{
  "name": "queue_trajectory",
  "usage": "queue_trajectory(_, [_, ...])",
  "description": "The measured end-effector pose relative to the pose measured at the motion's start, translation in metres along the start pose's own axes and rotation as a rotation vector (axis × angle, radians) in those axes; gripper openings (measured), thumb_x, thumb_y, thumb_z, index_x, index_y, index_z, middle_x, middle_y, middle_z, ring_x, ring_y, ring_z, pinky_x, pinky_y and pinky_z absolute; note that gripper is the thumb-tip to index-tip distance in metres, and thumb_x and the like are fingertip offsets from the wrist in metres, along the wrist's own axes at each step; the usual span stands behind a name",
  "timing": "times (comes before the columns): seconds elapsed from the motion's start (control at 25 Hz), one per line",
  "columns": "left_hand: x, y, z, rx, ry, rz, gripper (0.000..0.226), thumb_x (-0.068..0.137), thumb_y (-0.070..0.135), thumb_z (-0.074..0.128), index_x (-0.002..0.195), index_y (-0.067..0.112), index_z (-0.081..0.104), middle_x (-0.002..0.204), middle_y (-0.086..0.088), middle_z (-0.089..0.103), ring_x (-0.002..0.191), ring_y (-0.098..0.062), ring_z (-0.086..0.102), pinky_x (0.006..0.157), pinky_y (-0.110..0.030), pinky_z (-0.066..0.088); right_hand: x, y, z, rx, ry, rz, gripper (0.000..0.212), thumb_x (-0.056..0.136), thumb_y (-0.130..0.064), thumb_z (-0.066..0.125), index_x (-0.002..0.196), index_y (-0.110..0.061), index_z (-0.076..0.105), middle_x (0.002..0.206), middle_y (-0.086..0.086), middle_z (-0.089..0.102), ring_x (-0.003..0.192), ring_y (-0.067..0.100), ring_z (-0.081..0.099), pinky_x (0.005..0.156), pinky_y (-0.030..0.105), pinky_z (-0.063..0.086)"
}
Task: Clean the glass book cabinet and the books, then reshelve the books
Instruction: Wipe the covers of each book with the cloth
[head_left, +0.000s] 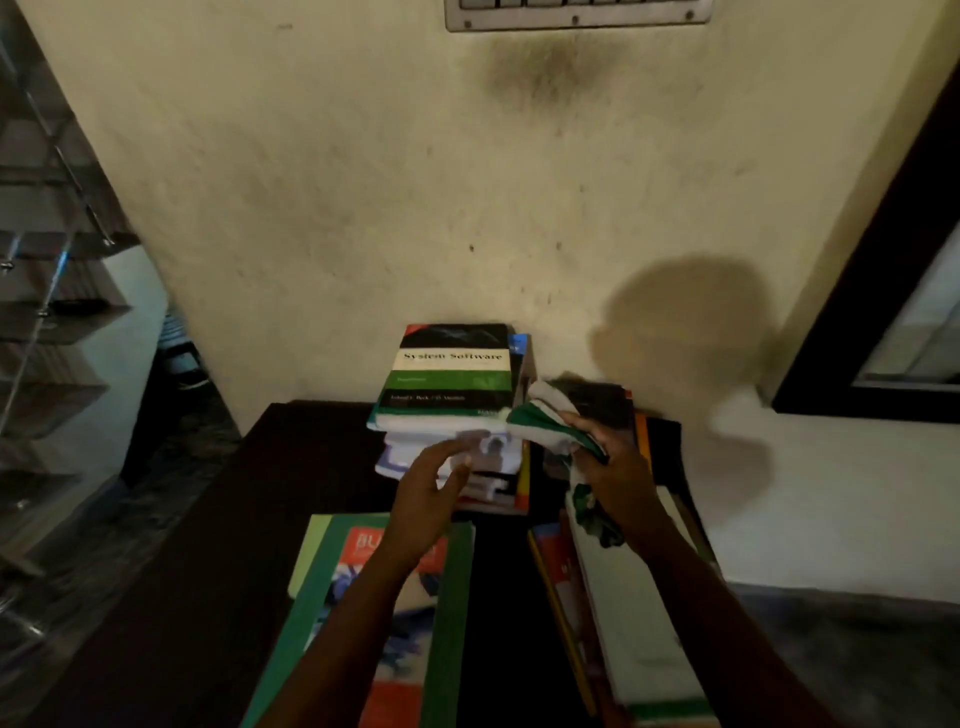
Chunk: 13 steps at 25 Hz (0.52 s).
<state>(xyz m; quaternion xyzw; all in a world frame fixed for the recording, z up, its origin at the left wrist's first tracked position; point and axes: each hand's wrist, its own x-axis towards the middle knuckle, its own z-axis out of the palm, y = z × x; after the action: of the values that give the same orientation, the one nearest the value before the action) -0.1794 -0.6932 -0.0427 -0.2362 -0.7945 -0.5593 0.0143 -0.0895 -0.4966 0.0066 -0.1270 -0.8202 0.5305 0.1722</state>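
Observation:
A stack of books (451, 441) stands on a dark table (291, 467) against the wall, with a black and green "System Software" book (453, 371) on top. My left hand (434, 491) hovers open in front of the stack's lower books, fingers relaxed and blurred. To the right, my right hand (608, 462) grips a green and white cloth (545, 421) beside the stack. A green-bordered book (410, 613) lies flat near me under my left forearm. Another pile of books (634, 623) lies under my right forearm.
The glass cabinet (47, 291) with its shelves stands at the far left, beside the table. A dark-framed window or door (883, 291) is at the right. A stained cream wall (467, 182) rises just behind the books.

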Motion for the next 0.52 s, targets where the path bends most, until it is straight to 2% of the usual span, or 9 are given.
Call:
queue_trajectory(0.08, [-0.041, 0.003, 0.007, -0.094, -0.106, -0.064, 0.012, 0.089, 0.022, 0.058, 0.1, 0.027, 0.062, 0.106, 0.007, 0.062, 0.109, -0.015, 0.057, 0.09, -0.014, 0.042, -0.042, -0.003, -0.015, -0.039, 0.014, 0.097, 0.032, 0.095, -0.013, 0.05, 0.124, -0.025, 0.057, 0.087, 0.018, 0.064, 0.064, 0.024, 0.058, 0.052, 0.02, 0.046])
queue_trajectory(0.16, [-0.078, 0.007, 0.012, -0.101, -0.163, -0.067, 0.012, 0.091, 0.017, 0.058, 0.101, 0.023, 0.062, 0.105, 0.005, 0.063, 0.105, -0.014, 0.057, 0.081, -0.002, 0.038, -0.098, -0.008, -0.032, -0.047, 0.012, 0.139, 0.025, 0.095, -0.021, 0.052, 0.109, -0.04, 0.06, 0.08, 0.02, 0.064, 0.053, 0.031, 0.054, 0.046, 0.024, 0.044])
queue_trajectory(0.24, [-0.116, 0.015, 0.02, -0.119, -0.223, -0.07, 0.013, 0.093, 0.016, 0.056, 0.105, 0.018, 0.062, 0.108, 0.001, 0.062, 0.105, -0.014, 0.056, 0.077, 0.002, 0.036, -0.162, -0.019, -0.047, 0.047, -0.003, 0.149, 0.031, 0.096, -0.019, 0.049, 0.112, -0.042, 0.06, 0.093, 0.009, 0.071, 0.058, 0.026, 0.063, 0.056, 0.03, 0.053])
queue_trajectory(0.28, [-0.133, 0.016, 0.025, -0.142, -0.25, -0.058, 0.014, 0.093, 0.017, 0.056, 0.106, 0.017, 0.062, 0.108, 0.0, 0.062, 0.104, -0.014, 0.056, 0.078, 0.003, 0.036, -0.19, -0.018, -0.053, 0.048, 0.026, 0.162, 0.036, 0.096, -0.011, 0.048, 0.114, -0.041, 0.058, 0.096, -0.003, 0.071, 0.067, 0.016, 0.068, 0.066, 0.029, 0.056])
queue_trajectory(0.32, [-0.15, 0.016, 0.032, -0.155, -0.288, -0.038, 0.015, 0.093, 0.016, 0.055, 0.107, 0.016, 0.062, 0.107, 0.0, 0.063, 0.102, -0.011, 0.056, 0.078, 0.004, 0.035, -0.213, -0.014, -0.062, -0.036, 0.095, 0.207, 0.042, 0.094, -0.003, 0.048, 0.111, -0.042, 0.053, 0.093, -0.011, 0.068, 0.069, 0.0, 0.066, 0.066, 0.014, 0.052])
queue_trajectory(0.36, [-0.17, 0.016, 0.044, -0.165, -0.36, -0.013, 0.016, 0.094, 0.015, 0.054, 0.107, 0.017, 0.062, 0.106, 0.001, 0.063, 0.099, -0.005, 0.056, 0.079, 0.004, 0.034, -0.243, -0.005, -0.072, -0.14, 0.185, 0.294, 0.045, 0.092, 0.0, 0.049, 0.112, -0.04, 0.048, 0.094, -0.012, 0.067, 0.068, -0.007, 0.062, 0.061, 0.003, 0.044])
queue_trajectory(0.4, [-0.19, 0.021, 0.058, -0.176, -0.439, 0.018, 0.016, 0.094, 0.013, 0.053, 0.106, 0.019, 0.062, 0.104, 0.002, 0.064, 0.095, 0.001, 0.056, 0.079, 0.003, 0.035, -0.273, 0.007, -0.083, -0.25, 0.247, 0.383, 0.043, 0.091, 0.0, 0.051, 0.117, -0.036, 0.049, 0.099, -0.005, 0.068, 0.07, -0.004, 0.061, 0.057, 0.003, 0.041])
queue_trajectory(0.44, [-0.208, 0.029, 0.076, -0.204, -0.524, 0.018, 0.015, 0.094, 0.013, 0.053, 0.105, 0.02, 0.062, 0.102, 0.004, 0.065, 0.093, 0.005, 0.057, 0.08, 0.0, 0.036, -0.304, 0.018, -0.096, -0.317, 0.297, 0.48, 0.041, 0.091, -0.003, 0.053, 0.123, -0.029, 0.052, 0.105, 0.003, 0.067, 0.077, 0.008, 0.063, 0.058, 0.006, 0.04])
queue_trajectory(0.52, [-0.24, 0.046, 0.119, -0.236, -0.753, -0.053, 0.018, 0.091, 0.023, 0.056, 0.107, 0.017, 0.062, 0.105, 0.001, 0.065, 0.101, -0.006, 0.06, 0.083, -0.011, 0.039, -0.375, 0.044, -0.12, -0.375, 0.404, 0.63, 0.037, 0.09, -0.006, 0.055, 0.124, -0.021, 0.056, 0.107, 0.007, 0.066, 0.086, 0.021, 0.065, 0.063, 0.014, 0.04])
